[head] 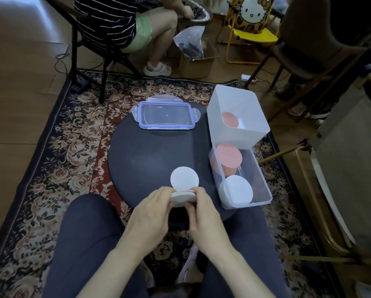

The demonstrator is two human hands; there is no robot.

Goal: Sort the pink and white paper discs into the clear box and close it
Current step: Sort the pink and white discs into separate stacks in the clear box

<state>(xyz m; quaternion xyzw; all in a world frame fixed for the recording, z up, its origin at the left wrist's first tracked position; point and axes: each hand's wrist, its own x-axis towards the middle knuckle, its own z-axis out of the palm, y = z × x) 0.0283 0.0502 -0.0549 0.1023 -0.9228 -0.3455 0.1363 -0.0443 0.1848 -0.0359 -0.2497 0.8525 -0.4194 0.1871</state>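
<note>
White paper discs (183, 197) look flimsy and light; your left hand (153, 208) and right hand (201, 208) pinch the stack's edges, so peel gently.

The person's two forearms are bare from the bottom edge of the head view up to the wrists, with no sleeve, watch, bracelet or ring showing on either. The left hand (152, 214) and the right hand (204, 216) are gloveless, with short, plain nails on the fingers (165, 191) that show. The legs are covered by dark navy trousers (89, 244) of a smooth, plain fabric, without any pattern, print or seam detail that can be made out; the cloth lies wide over both thighs. Low between the knees a bit of pale pink footwear (190, 263) shows, too blurred to tell more.
</note>
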